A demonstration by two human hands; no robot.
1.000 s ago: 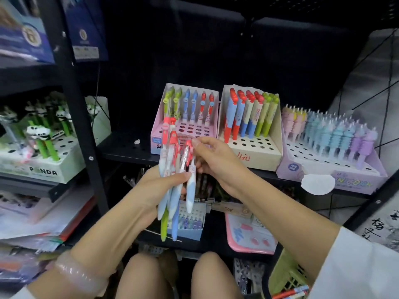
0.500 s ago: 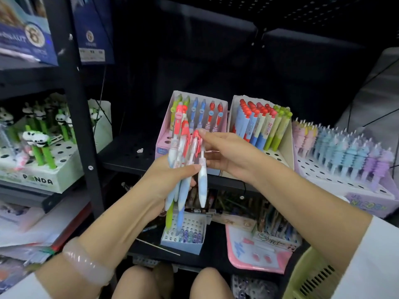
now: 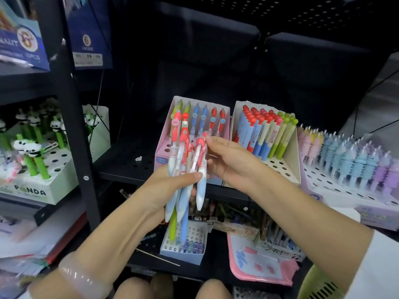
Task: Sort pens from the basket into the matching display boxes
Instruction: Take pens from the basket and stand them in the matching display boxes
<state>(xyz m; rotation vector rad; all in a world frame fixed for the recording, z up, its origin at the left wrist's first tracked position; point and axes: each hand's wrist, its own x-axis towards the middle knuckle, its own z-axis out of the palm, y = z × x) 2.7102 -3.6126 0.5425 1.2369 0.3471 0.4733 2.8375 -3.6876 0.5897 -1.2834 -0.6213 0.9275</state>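
My left hand (image 3: pixel 170 186) grips a bunch of pens (image 3: pixel 183 167) upright in front of the middle shelf; they have red, pink, green and blue tops. My right hand (image 3: pixel 228 162) pinches the red top of one pen (image 3: pixel 200 165) at the right side of the bunch. Right behind stands a pink display box (image 3: pixel 164 154) holding green, blue and red pens of the same kind. To its right is a white display box (image 3: pixel 287 167) with red, pink and green capped pens. The yellow-green basket (image 3: pixel 317 285) shows at the bottom right corner.
A lilac box of pastel unicorn pens (image 3: pixel 354 160) sits at far right, a panda pen box (image 3: pixel 38 184) at left behind a black shelf post (image 3: pixel 71 117). On the lower shelf lie a small white box with holes (image 3: pixel 183 251) and a pink tray (image 3: pixel 259 266). My knees are below.
The view has drawn nearer to the shelf. My right hand's fingers stay at the tops of the pens while my left hand keeps the bunch raised before the pink box.
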